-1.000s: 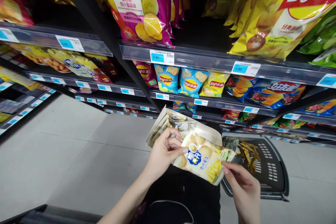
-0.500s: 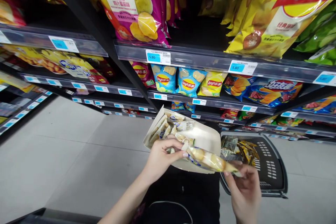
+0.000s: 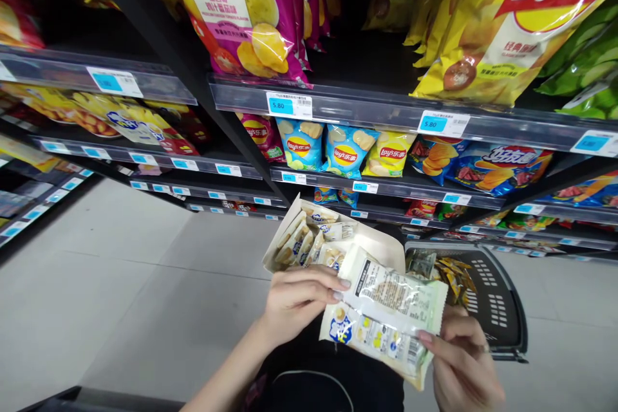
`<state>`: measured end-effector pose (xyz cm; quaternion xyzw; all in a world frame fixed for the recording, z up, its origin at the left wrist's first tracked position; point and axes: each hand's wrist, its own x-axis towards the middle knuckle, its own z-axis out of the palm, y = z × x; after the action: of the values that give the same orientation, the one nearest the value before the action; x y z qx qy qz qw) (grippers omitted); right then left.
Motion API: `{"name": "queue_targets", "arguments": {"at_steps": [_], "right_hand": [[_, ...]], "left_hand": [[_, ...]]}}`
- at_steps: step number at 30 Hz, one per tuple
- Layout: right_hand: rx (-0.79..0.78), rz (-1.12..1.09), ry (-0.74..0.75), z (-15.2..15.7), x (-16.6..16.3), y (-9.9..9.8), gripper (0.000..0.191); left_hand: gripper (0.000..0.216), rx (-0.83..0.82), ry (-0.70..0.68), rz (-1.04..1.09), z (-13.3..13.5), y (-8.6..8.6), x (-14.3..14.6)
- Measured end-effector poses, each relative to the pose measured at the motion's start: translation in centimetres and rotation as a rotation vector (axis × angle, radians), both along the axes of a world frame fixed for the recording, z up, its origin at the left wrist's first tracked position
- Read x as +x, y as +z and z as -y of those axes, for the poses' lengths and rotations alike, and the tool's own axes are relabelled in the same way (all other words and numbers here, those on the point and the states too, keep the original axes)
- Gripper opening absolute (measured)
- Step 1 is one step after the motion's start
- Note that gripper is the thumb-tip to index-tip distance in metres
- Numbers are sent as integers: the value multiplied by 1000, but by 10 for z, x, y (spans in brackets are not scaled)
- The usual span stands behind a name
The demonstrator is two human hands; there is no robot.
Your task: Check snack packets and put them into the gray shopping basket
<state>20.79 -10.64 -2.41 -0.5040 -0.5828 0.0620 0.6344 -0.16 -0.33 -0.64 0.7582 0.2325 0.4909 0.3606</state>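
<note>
Between my two hands a pale snack packet [image 3: 386, 318] is stretched out, its printed back with small text and a barcode facing up. My left hand [image 3: 299, 299] pinches its left edge, thumb and fingers closed. At the packet's right edge, my right hand [image 3: 461, 351] grips with the thumb on top; the other fingers are partly hidden beneath. Just behind the packet is an open cream cardboard box [image 3: 381, 241]. Several similar small packets [image 3: 294, 244] stand and lie in its left part. The packet covers the box's front side.
A dark shopping basket [image 3: 512, 309] with yellow packets [image 3: 454, 280] in it sits on the floor to the right. Ahead, shelves [image 3: 347, 103] hold a purple chip bag [image 3: 270, 26], yellow bags [image 3: 483, 45] and smaller blue bags [image 3: 347, 151]. Grey floor tiles [image 3: 159, 283] lie to the left.
The packet has turned from nearly edge-on to flat, so its printed back now faces me. My right hand has moved slightly down and right. The box and basket have hardly moved.
</note>
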Motion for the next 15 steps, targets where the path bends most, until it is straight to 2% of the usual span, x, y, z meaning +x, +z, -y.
{"name": "queue_targets", "arguments": {"at_steps": [3,11,15], "right_hand": [[-1,-2,15,3,0,-3,31],[-9,27,-2,6,3,-9,34],[-69,20,57,8,10,-11,31]], "left_hand": [[14,25,-3,32,0,1,0],[18,23,10,24,1,1,-2],[17,-6,-11,-8,-3,2,-1]]}}
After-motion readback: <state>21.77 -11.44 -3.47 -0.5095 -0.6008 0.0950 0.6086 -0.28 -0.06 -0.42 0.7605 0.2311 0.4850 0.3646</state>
